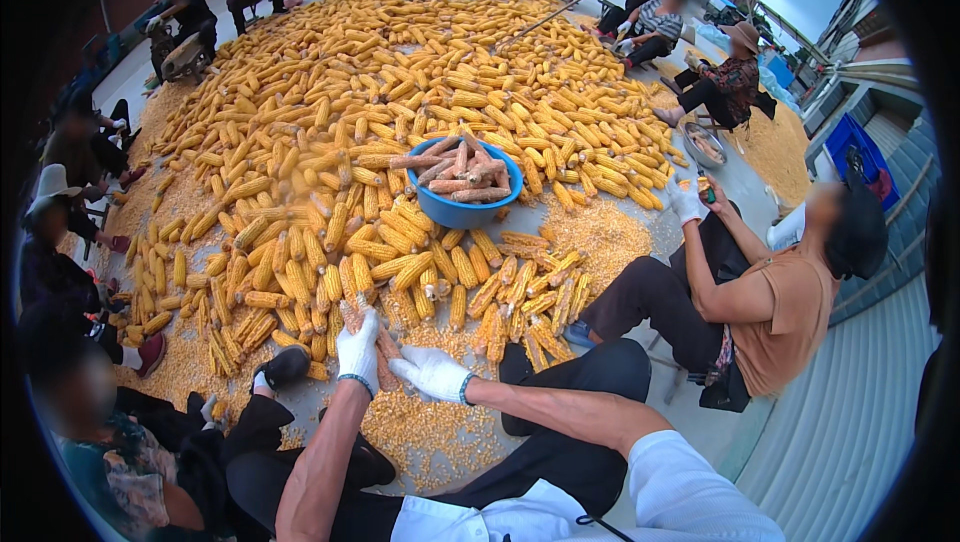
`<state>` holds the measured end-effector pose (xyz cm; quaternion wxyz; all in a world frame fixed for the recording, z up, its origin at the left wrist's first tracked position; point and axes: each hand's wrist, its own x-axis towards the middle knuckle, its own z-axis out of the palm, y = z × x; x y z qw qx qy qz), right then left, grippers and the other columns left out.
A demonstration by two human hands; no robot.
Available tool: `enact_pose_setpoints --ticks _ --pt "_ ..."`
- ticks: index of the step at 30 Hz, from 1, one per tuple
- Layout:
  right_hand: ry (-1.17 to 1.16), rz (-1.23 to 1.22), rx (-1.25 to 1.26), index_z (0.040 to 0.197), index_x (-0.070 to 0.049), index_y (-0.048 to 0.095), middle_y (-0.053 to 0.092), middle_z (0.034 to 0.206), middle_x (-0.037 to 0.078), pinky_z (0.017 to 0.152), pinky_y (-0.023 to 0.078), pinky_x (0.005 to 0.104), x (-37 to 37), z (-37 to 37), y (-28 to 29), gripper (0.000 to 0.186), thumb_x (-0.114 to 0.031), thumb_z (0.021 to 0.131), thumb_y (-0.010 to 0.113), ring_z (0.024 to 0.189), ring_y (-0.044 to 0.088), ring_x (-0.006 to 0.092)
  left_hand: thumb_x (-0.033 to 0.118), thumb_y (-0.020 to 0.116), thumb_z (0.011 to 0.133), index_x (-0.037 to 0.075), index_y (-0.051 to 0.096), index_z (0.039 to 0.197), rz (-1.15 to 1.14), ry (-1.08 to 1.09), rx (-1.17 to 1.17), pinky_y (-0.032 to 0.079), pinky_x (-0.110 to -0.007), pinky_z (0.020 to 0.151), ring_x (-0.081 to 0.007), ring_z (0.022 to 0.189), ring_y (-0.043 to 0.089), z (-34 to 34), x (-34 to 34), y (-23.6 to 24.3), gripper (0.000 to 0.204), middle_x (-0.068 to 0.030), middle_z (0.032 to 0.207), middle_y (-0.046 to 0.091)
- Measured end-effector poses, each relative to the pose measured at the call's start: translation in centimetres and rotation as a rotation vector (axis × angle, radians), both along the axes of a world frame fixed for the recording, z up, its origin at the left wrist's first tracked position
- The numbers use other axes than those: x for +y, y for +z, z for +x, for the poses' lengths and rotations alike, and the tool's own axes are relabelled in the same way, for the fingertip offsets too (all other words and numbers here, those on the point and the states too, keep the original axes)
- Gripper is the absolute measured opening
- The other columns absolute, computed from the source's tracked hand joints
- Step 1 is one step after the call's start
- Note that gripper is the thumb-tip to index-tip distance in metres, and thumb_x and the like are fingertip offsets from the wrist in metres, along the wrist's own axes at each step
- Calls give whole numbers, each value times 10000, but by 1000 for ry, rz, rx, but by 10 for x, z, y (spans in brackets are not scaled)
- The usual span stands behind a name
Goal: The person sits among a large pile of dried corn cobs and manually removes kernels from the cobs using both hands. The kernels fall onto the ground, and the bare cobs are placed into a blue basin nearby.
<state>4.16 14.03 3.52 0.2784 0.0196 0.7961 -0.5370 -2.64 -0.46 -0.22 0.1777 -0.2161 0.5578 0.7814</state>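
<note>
My left hand (360, 349), in a white knit glove, is closed round a corn cob (351, 315) that looks pinkish and partly stripped. A second stripped corn cob (387, 354) stands upright between my two hands. The gloved fingers of my right hand (434, 372) reach to it from the right and pinch it; the fingertips are partly hidden. Loose yellow kernels (430, 432) lie on the ground beneath my hands, between my legs. Ears of corn (300, 252) pile up just past them. Partly stripped ears (530, 307) lie beyond my right hand.
A blue basin (462, 210) full of bare cobs stands on the pile ahead. Close on my right sits a person in a tan top (790, 312), another on my left (130, 462). More people sit round the heap. A long-handled tool (550, 17) reaches over its far side.
</note>
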Motion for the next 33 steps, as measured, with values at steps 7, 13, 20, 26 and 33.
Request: enact_pose_setpoints --ticks 7,13,20,26,33 --pt "-30 -200 -185 1116 -47 563 658 789 74 416 474 295 3 -7 -5 448 -476 1040 458 492 592 140 291 711 962 21 613 1083 -12 42 52 553 -357 622 -206 698 653 -4 -3 -10 311 -92 890 667" --pt "-16 -262 -174 1000 -77 562 615 736 42 428 449 270 6 -11 -2 442 -507 1036 466 508 556 114 308 712 963 16 631 1067 -6 1 62 549 -352 660 -201 744 653 -9 -10 -18 320 -93 900 675" --pt "-88 -394 -285 961 -106 552 602 725 11 420 428 244 15 -18 2 382 -470 1043 469 492 526 70 324 701 972 19 638 1069 -123 -16 129 544 -345 707 -191 769 650 -17 -11 -7 326 -73 897 667" --pt "-22 -90 -83 969 -46 579 617 707 84 490 495 342 9 -14 8 430 -452 1043 457 531 622 197 334 676 986 21 558 1129 34 -3 109 577 -390 640 -243 764 678 -14 -8 4 363 -102 939 651" --pt "50 91 62 974 -26 583 664 748 153 568 521 406 3 -6 9 443 -446 1034 453 573 663 270 296 717 958 36 586 1170 9 -103 33 557 -355 699 -205 791 663 -2 -4 12 360 -57 970 646"
